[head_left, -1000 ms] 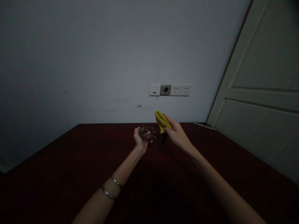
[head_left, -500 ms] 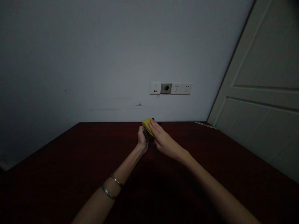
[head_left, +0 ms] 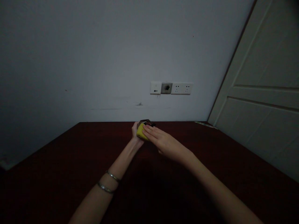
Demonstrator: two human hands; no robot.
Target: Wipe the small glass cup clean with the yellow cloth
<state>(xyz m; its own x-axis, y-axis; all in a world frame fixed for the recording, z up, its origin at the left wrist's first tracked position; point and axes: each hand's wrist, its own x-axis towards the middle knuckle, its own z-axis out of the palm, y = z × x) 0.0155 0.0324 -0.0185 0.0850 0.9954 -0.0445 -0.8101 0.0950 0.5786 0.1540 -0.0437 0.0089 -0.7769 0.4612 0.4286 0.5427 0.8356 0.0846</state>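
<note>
One glass dish [head_left: 145,121], partly covered by a yellow cloth [head_left: 141,132].
The dish is held over the dark red table [head_left: 70,149], near the wall [head_left: 112,62], its side clasped by the left hand [head_left: 134,130]. The cloth is kept against its near part by the right hand [head_left: 162,140], whose fingers are laid out straight; whether the thumb is closed on the cloth cannot be told. Two bracelets [head_left: 105,188] are worn on the left forearm.

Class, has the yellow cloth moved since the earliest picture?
Yes: judged against the wall sockets, the yellow cloth has moved left and lower in view.
</note>
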